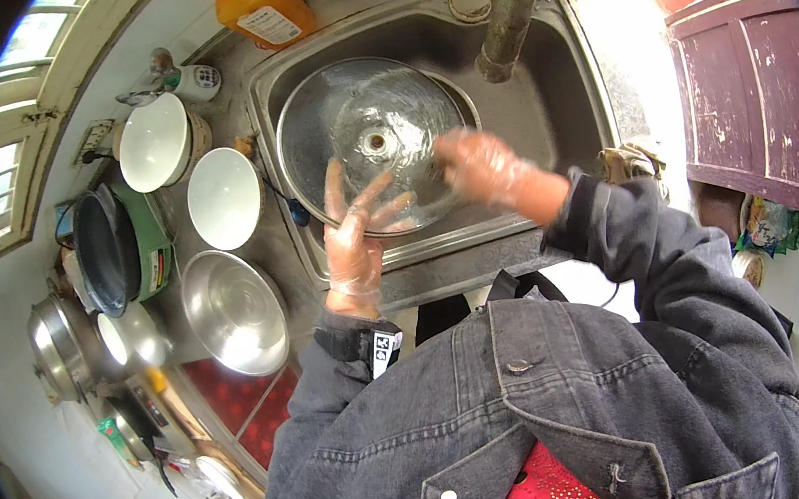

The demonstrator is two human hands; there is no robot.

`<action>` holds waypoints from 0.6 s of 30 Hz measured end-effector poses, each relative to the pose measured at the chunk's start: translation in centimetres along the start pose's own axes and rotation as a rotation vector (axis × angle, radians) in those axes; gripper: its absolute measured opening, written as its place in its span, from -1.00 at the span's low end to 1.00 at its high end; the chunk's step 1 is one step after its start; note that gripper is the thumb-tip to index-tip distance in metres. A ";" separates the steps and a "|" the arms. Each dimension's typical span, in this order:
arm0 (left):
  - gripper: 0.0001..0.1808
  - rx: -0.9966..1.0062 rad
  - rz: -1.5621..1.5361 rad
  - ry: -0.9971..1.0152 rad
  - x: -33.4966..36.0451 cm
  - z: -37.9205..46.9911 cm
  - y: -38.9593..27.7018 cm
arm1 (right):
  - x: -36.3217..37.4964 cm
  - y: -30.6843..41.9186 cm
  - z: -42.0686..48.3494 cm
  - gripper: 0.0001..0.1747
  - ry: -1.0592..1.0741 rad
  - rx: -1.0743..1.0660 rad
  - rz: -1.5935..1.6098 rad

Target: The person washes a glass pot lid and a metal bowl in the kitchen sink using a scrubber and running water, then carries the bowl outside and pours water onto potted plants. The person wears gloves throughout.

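Observation:
A round glass pot lid point(390, 92) with a metal rim is tilted over the stainless steel sink point(561, 99). Its glass looks wet, and a small fitting sits at its centre. My left hand point(357, 244), in a clear plastic glove, grips the lid's near rim with its fingers spread along the glass. At the lid's right side, my gloved right hand point(475, 164) is blurred, its fingers curled close to the glass. Whether anything is inside it cannot be made out. Part of another metal rim point(458, 90) shows behind the lid; the rest is hidden.
The faucet pipe point(515, 7) hangs over the sink's right half. An orange pump bottle point(266, 9) stands behind the sink. Left on the counter are white bowls point(223, 201), a steel basin point(234, 313) near the front edge, and a dark pan point(104, 250).

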State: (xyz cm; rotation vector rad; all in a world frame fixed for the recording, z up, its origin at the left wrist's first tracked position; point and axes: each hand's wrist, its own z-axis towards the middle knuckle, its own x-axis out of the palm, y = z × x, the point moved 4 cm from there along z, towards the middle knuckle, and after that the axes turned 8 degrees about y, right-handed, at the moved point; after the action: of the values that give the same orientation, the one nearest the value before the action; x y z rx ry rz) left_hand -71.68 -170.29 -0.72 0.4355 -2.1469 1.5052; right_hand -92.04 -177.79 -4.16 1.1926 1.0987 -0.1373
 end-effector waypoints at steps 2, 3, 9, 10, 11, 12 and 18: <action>0.04 -0.007 -0.031 -0.036 -0.1 0.6 0.4 | 1.5 4.0 -0.4 -0.84 0.057 -0.015 0.225; 0.03 -0.016 -0.039 -0.057 -0.1 0.7 0.5 | 1.7 5.7 -0.5 -0.86 0.015 -0.085 0.369; 0.02 0.019 -0.114 0.031 0.6 0.7 -0.9 | -1.7 2.5 0.0 -0.81 -0.055 -0.118 0.177; 0.03 0.001 -0.107 0.034 0.8 0.5 -0.8 | -2.9 0.6 0.6 -0.81 -0.078 -0.084 0.139; 0.03 -0.025 -0.094 0.059 1.1 0.4 -0.6 | -3.4 -1.2 2.0 -0.80 -0.059 0.075 0.090; 0.04 -0.050 -0.077 0.087 1.6 0.4 -0.1 | -4.3 -2.2 3.2 -0.81 -0.175 0.116 0.087; 0.13 -0.113 -0.037 0.086 2.2 1.0 2.6 | -0.4 4.0 7.3 -0.81 -0.224 -0.182 0.398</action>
State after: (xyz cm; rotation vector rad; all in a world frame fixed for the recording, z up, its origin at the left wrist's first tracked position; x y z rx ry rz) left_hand -75.02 -170.31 -1.86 0.3628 -2.1329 1.3498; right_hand -85.37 -182.01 -1.50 1.1763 0.6492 0.1317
